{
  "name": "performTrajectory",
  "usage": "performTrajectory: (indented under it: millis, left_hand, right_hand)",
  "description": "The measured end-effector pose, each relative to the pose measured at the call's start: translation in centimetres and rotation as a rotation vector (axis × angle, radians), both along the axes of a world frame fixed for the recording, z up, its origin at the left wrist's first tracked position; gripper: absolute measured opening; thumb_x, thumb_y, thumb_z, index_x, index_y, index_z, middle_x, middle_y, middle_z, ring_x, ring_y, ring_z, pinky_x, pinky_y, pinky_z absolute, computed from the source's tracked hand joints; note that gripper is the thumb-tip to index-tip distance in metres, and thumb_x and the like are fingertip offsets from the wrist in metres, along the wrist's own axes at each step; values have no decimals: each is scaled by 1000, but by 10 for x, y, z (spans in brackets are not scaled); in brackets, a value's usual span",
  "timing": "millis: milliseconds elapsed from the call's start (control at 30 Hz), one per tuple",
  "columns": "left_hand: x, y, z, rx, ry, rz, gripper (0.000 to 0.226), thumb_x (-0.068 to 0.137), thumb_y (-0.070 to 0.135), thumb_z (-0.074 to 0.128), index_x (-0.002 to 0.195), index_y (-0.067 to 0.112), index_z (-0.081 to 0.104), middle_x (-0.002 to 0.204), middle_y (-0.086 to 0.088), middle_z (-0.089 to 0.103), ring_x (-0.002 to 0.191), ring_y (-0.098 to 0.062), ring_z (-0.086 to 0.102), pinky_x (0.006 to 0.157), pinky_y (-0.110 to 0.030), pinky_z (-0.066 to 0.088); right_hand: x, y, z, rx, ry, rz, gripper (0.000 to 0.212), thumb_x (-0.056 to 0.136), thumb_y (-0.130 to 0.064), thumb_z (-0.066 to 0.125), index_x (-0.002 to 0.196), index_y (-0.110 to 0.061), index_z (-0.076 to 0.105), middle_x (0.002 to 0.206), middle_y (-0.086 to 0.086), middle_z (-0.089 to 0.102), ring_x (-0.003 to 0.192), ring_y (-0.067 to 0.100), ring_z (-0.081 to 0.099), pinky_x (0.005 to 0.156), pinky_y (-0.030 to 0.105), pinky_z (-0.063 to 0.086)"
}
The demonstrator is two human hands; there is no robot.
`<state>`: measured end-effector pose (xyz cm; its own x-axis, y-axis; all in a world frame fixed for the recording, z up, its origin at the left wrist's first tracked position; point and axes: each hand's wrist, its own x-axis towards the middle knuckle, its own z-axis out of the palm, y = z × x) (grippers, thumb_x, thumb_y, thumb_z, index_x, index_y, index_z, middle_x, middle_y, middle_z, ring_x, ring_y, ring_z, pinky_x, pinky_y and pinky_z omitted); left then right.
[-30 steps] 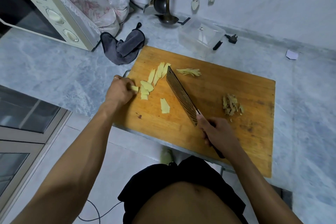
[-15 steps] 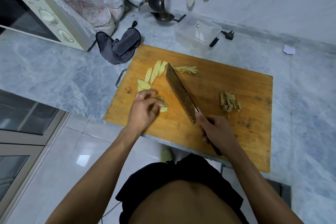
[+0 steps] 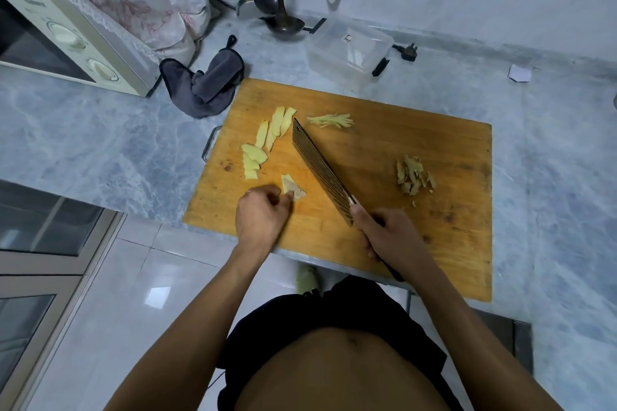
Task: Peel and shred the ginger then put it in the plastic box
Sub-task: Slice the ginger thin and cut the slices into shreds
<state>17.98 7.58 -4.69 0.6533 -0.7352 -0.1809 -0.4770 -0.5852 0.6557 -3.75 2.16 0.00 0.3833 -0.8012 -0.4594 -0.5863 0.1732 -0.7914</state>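
Left hand (image 3: 262,214) pinches a ginger slice (image 3: 292,189) on the cutting board (image 3: 384,157), fingers curled onto it. Right hand (image 3: 387,233) grips the knife (image 3: 320,170) handle, blade flat between sliced ginger (image 3: 263,143) and shreds (image 3: 330,120). Plastic box (image 3: 349,53) sits behind the board.

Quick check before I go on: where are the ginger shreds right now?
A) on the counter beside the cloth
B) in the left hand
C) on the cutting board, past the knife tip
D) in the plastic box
C: the shreds lie on the cutting board just beyond the tip of the knife, while the plastic box behind the board holds no ginger that can be seen.
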Motion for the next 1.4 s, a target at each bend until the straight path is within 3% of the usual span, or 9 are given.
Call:
performTrajectory:
  millis: [167, 400, 600, 734, 867, 934, 1067, 1267, 1401]
  left_hand:
    - [-15, -16, 3, 79, 176, 149, 14, 84, 31, 73, 91, 19, 78, 89, 0, 74, 87, -22, 67, 77, -23, 47]
    - [-21, -15, 2, 47, 312, 122, 6, 85, 19, 74, 89, 16, 77, 85, 6, 70, 91, -12, 66, 81, -13, 41]
    - [-18, -15, 4, 188, 114, -21, 17, 79, 40, 79, 77, 28, 68, 83, 5, 70, 81, -18, 63, 75, -26, 50]
    - [-25, -13, 2, 131, 42, -50, 12, 88, 33, 70, 85, 22, 73, 87, 0, 74, 82, -24, 68, 70, -29, 52]
    - [-24, -12, 1, 90, 79, -36, 10, 87, 29, 70, 78, 24, 71, 84, 2, 74, 80, -21, 68, 72, -28, 52]
    - [-22, -11, 1, 69, 97, -40, 5, 85, 27, 73, 83, 22, 72, 83, 5, 72, 82, -18, 67, 76, -29, 54]
    - [-23, -5, 1, 89, 32, -54, 22, 83, 24, 75, 104, 18, 73, 90, 3, 71, 88, -20, 67, 76, -26, 50]
    - [-41, -12, -7, 55, 10, -7, 24, 91, 12, 58, 109, 14, 73, 105, -8, 74, 94, -29, 68, 73, -23, 43]
    - [-42, -10, -14, 29, -8, -8, 23, 92, 14, 58, 110, 16, 73, 106, -7, 74, 93, -29, 68, 75, -25, 47]
  right_hand:
    - [0, 1, 5, -15, 52, 60, 58, 97, -55, 50, 74, -4, 65, 53, 0, 62, 46, 8, 56, 54, 28, 49]
    - [-8, 7, 9, -70, 105, 121, 60, 99, -53, 49, 72, -1, 63, 53, -1, 62, 44, 7, 56, 49, 23, 47]
    - [-10, 3, 12, -87, 101, 109, 62, 98, -54, 48, 79, 2, 66, 62, 8, 68, 46, 10, 59, 53, 35, 54]
    - [-10, -2, 15, -77, 98, 153, 66, 98, -54, 48, 80, 8, 61, 62, 15, 64, 45, 10, 55, 48, 29, 48]
    - [-10, -10, 20, -71, 119, 182, 65, 98, -54, 49, 83, 8, 62, 70, 21, 67, 47, 13, 57, 48, 27, 46]
    - [-11, -13, 20, -81, 129, 194, 63, 98, -55, 49, 78, 4, 62, 73, 20, 69, 49, 14, 58, 51, 30, 48]
    - [-12, -12, 15, -131, 146, 227, 59, 96, -60, 48, 69, -9, 56, 68, 19, 64, 53, 19, 54, 53, 33, 44]
    - [-16, -19, 16, -195, 200, 357, 57, 97, -60, 47, 65, -13, 51, 58, 2, 44, 50, 12, 40, 51, 31, 29]
    - [-18, -36, 17, -164, 191, 395, 55, 96, -62, 45, 67, -15, 52, 60, 5, 46, 53, 18, 44, 54, 30, 31]
